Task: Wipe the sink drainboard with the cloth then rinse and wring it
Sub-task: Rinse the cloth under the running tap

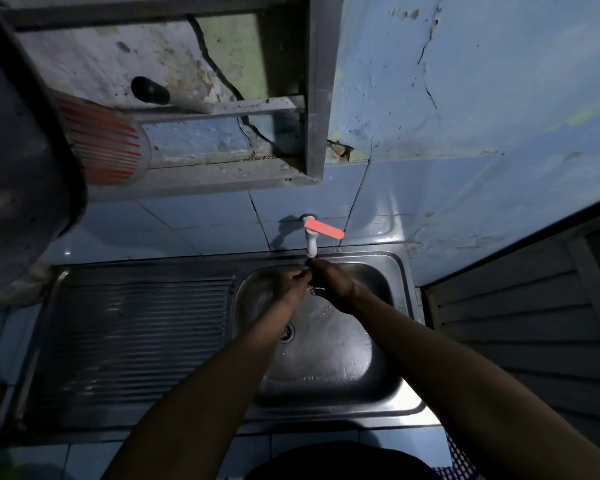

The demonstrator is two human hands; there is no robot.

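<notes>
I see both hands, left [289, 284] and right [332, 282], pinching the dark cloth [313, 277] between them just under the tap [310, 242], over the basin [392, 271] (drainboard [136, 327] alongside). I'd keep it bunched beneath the spout, then twist low so drips land in the basin.

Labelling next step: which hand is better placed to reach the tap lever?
Right, probably. The right hand sits just below the white tap's pink lever, which points rightward; the left hand is farther off. Both grip the dark cloth.
</notes>
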